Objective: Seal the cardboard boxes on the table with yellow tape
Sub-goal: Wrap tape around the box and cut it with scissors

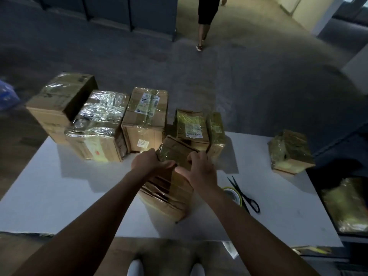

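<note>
A tall cardboard box (pixel 167 194) wrapped in glossy tape stands upright near the front middle of the white table (pixel 59 188). My left hand (pixel 149 161) grips its top left edge and my right hand (pixel 201 169) grips its top right edge. A roll of yellow tape (pixel 232 194) lies on the table just right of my right forearm, partly hidden by it. Black scissors (pixel 246 195) lie across the roll. Several taped boxes stand behind, among them a large one (pixel 99 126) at the left and a labelled one (pixel 146 118).
One small taped box (pixel 289 152) sits alone at the table's right edge. Another wrapped parcel (pixel 346 204) lies lower, off the table's right side. A person (pixel 206 20) walks away across the floor beyond. A blue bag (pixel 7 94) lies at far left.
</note>
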The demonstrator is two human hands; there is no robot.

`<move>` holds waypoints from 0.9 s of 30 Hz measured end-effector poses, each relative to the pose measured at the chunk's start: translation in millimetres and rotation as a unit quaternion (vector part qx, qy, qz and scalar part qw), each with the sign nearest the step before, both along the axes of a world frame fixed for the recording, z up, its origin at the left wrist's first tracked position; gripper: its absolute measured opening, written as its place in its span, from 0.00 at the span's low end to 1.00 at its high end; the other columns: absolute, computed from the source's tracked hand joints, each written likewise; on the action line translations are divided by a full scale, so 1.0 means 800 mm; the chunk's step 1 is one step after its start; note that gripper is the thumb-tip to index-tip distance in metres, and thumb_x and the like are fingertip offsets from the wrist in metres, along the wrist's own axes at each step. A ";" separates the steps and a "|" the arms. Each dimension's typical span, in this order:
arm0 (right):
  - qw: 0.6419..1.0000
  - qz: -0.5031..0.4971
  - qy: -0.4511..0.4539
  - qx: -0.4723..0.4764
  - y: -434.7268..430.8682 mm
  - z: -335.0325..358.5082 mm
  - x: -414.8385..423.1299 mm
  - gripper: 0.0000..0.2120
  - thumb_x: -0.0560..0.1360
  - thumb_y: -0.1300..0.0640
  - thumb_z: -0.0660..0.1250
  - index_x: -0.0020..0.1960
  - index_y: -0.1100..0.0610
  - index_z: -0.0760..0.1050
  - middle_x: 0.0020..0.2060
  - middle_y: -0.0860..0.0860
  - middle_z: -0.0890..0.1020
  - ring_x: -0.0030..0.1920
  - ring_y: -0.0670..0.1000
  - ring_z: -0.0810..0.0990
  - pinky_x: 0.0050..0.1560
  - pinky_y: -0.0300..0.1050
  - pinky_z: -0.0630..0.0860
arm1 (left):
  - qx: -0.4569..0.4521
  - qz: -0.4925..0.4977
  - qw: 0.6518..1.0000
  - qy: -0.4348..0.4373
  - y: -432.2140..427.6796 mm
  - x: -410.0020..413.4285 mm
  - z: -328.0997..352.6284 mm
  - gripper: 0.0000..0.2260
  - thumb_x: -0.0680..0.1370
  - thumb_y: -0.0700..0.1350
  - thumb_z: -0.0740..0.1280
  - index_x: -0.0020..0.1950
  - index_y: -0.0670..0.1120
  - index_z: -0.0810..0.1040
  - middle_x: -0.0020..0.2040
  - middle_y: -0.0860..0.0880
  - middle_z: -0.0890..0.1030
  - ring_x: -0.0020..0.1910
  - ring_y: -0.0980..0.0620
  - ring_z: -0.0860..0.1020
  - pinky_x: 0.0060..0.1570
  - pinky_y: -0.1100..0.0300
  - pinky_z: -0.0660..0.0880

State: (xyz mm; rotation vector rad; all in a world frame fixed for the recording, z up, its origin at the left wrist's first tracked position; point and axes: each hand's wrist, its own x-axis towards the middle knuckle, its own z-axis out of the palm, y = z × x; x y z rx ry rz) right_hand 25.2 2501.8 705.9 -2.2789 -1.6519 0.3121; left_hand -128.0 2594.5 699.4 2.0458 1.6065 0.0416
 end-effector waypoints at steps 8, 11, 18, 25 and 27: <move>0.988 -0.130 0.069 -0.038 -0.021 -0.001 0.008 0.33 0.75 0.41 0.66 0.71 0.61 0.62 0.67 0.59 0.67 0.65 0.57 0.69 0.59 0.50 0.71 | -0.141 0.100 0.974 -0.147 -0.058 0.013 -0.024 0.28 0.71 0.68 0.65 0.40 0.41 0.77 0.38 0.45 0.82 0.36 0.48 0.81 0.43 0.52 0.82; 0.986 -0.141 0.077 -0.049 -0.021 -0.002 0.000 0.35 0.77 0.42 0.62 0.73 0.64 0.58 0.67 0.62 0.69 0.64 0.59 0.71 0.59 0.51 0.72 | -0.135 0.141 0.963 -0.188 -0.062 0.022 -0.015 0.23 0.73 0.64 0.67 0.39 0.42 0.75 0.39 0.45 0.80 0.38 0.49 0.80 0.44 0.52 0.81; 0.947 -0.166 0.244 -0.127 -0.007 0.002 0.035 0.32 0.76 0.38 0.62 0.70 0.59 0.68 0.66 0.58 0.75 0.64 0.58 0.75 0.62 0.49 0.72 | -0.124 0.173 0.952 -0.219 -0.073 0.023 -0.026 0.31 0.70 0.68 0.66 0.52 0.40 0.74 0.48 0.44 0.77 0.45 0.46 0.80 0.44 0.50 0.81; 0.859 -0.188 0.435 -0.195 0.005 -0.005 0.058 0.31 0.67 0.34 0.71 0.59 0.56 0.78 0.50 0.54 0.84 0.46 0.53 0.83 0.39 0.43 0.79 | -0.362 0.169 0.787 -0.470 -0.061 0.011 -0.028 0.33 0.67 0.60 0.75 0.62 0.40 0.75 0.58 0.38 0.81 0.56 0.39 0.81 0.60 0.42 0.75; 0.826 -0.181 0.485 -0.223 0.005 -0.007 0.067 0.27 0.68 0.37 0.73 0.55 0.59 0.80 0.43 0.54 0.85 0.40 0.53 0.85 0.36 0.41 0.79 | -0.392 0.139 0.745 -0.522 -0.062 0.009 -0.033 0.32 0.72 0.61 0.70 0.67 0.42 0.72 0.62 0.37 0.78 0.61 0.36 0.77 0.64 0.37 0.70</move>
